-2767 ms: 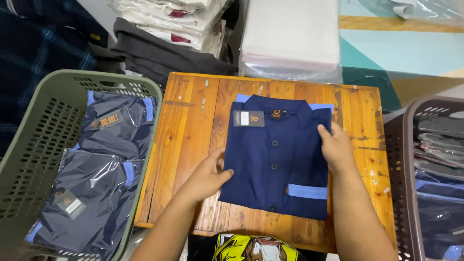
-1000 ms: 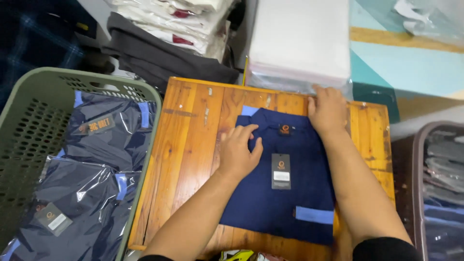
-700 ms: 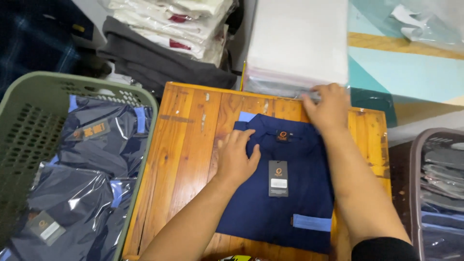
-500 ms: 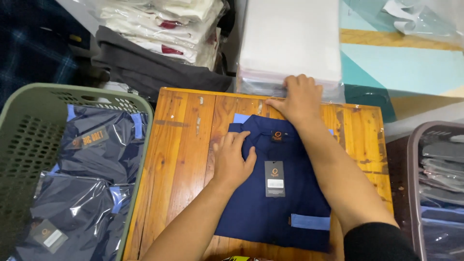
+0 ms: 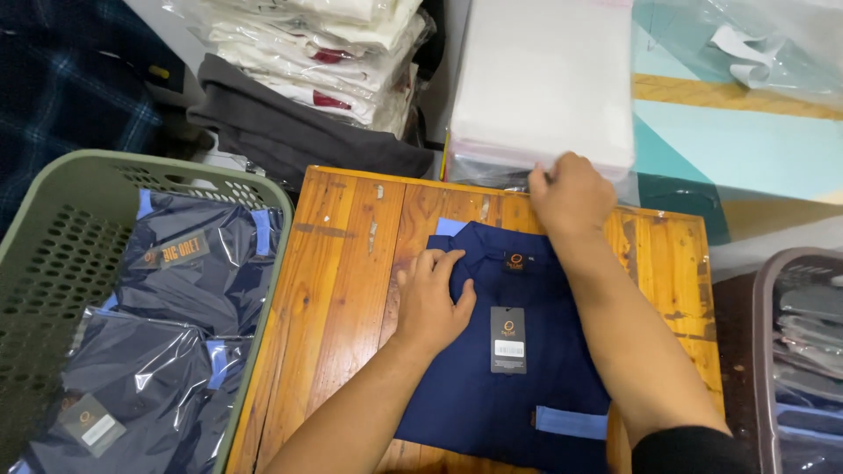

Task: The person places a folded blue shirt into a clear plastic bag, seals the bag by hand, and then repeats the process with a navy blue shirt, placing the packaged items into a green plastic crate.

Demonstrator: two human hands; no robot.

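Wooden table [image 5: 351, 263]: right hand [image 5: 571, 191] now at bag stack [image 5: 544, 88]

Folded navy shirt [image 5: 492, 386] with a grey hang tag [image 5: 508, 339] on a wooden board [image 5: 351, 272]; the left hand [image 5: 432, 303] lies flat on its left half. The right hand [image 5: 571, 193] reaches to the far edge, fingers on a stack of clear plastic bags [image 5: 544, 88]. At left, a green basket [image 5: 53, 228] holds bagged navy shirts [image 5: 184, 290]; at right, a grey-brown basket [image 5: 764, 351].
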